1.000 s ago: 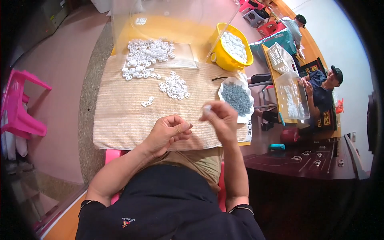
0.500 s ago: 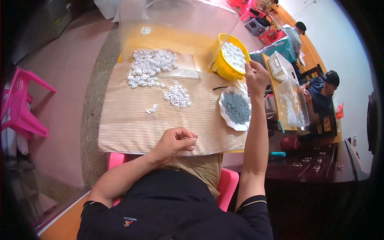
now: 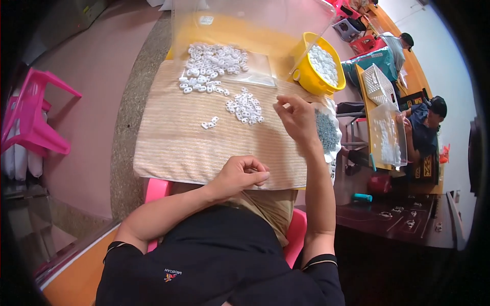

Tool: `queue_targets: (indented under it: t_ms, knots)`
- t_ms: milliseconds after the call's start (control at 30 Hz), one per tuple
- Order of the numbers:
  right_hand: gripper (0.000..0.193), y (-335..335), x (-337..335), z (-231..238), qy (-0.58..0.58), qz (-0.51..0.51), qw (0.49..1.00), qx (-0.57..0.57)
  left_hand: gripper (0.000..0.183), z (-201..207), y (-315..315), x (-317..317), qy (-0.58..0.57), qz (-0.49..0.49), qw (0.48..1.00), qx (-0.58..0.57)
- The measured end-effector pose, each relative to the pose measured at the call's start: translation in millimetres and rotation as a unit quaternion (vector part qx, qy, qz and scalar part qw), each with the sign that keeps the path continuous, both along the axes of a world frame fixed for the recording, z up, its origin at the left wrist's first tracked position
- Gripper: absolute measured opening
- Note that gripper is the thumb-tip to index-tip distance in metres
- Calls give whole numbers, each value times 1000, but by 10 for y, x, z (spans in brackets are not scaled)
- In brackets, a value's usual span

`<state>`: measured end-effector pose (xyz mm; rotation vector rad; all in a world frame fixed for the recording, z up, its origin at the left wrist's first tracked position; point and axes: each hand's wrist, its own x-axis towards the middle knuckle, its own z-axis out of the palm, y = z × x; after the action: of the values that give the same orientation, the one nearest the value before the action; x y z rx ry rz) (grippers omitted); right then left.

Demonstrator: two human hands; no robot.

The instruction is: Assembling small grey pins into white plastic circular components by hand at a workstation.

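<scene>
My right hand hovers near the mat's right edge, fingers pinched (contents too small to tell), beside the small white pieces. My left hand, loosely curled, rests at its near edge.

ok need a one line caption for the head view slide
Right hand hovers by small white parts on a striped cloth; left hand rests near its edge.

A small table carries a beige striped cloth — nearly all else lies on it. Beyond the cloth's far edge the yellow tabletop shows. A big heap of white pieces sits at the cloth's far side, a smaller cluster nearer its middle, and a stray pair just left of that.
</scene>
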<state>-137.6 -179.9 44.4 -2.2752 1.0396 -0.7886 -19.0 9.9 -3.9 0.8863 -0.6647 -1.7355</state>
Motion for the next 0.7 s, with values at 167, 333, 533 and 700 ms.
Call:
queue_targets:
  t_ms: [167, 333, 533, 700]
  knots:
    - [21, 17, 199, -65, 59, 34, 998, 16, 13, -19, 19, -3, -34, 6, 999, 6]
    - [22, 28, 378, -61, 108, 52, 992, 35, 13, -18, 30, -12, -54, 13, 998, -5]
    - [22, 29, 505, -115, 162, 74, 984, -32, 11, 31, 36, 3, -42, 15, 999, 7]
    - [15, 37, 504, -116, 203, 61, 975, -65, 10, 25, 32, 19, -1, 20, 1000, -6]
